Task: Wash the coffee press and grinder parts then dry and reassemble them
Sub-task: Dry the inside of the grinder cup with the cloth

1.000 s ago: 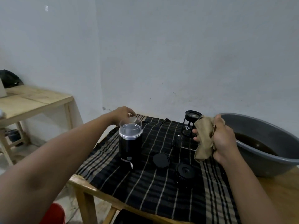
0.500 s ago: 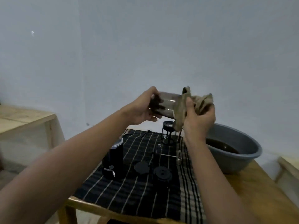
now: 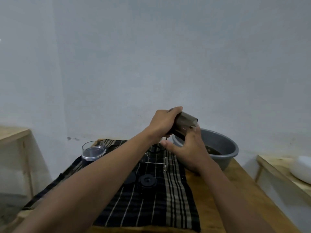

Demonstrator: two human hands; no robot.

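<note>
The left hand (image 3: 164, 122) has its fingers curled tight round the glass cup (image 3: 186, 122). It holds the cup tipped on its side in the air, up above the counter (image 3: 210, 207). The right hand (image 3: 190, 150) is spread wide with straight fingers. Its tips touch the cup's open end at 4 o'clock. The grey bowl (image 3: 225, 145) sits at 2 o'clock on the counter. The grinder (image 3: 93, 153) stands at 10 o'clock on the striped cloth (image 3: 168, 207).
</note>
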